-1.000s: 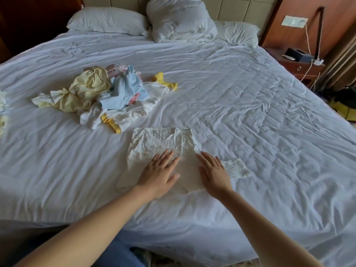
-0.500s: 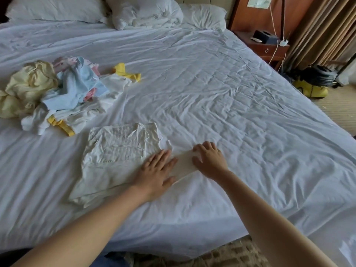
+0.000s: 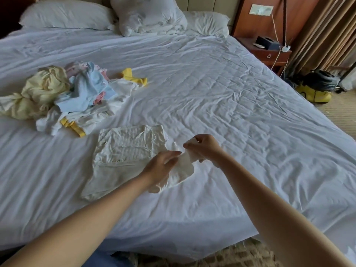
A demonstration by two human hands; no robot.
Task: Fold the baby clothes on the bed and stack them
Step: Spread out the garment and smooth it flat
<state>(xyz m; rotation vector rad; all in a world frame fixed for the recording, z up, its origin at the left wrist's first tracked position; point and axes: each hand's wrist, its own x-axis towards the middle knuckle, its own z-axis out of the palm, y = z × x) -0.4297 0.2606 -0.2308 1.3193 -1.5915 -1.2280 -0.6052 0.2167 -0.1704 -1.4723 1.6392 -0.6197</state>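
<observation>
A cream-white baby garment [image 3: 123, 155] lies partly folded on the white bed [image 3: 221, 105], near the front edge. My right hand [image 3: 205, 147] pinches the garment's right sleeve and lifts it off the sheet. My left hand [image 3: 160, 168] lies with fingers fairly straight against the lifted cloth at the garment's right side. A loose pile of unfolded baby clothes [image 3: 63, 95] in yellow, light blue, pink and white sits at the left of the bed.
Pillows [image 3: 63, 14] and a bunched duvet [image 3: 148, 14] lie at the head of the bed. A wooden nightstand [image 3: 269, 53] with a dark box stands at the right. A yellow vacuum cleaner [image 3: 317, 87] stands on the carpet.
My right hand has gripped the sleeve and lifted it off the bed toward the garment's middle. My left hand, flat on the garment before, now meets the raised cloth.
</observation>
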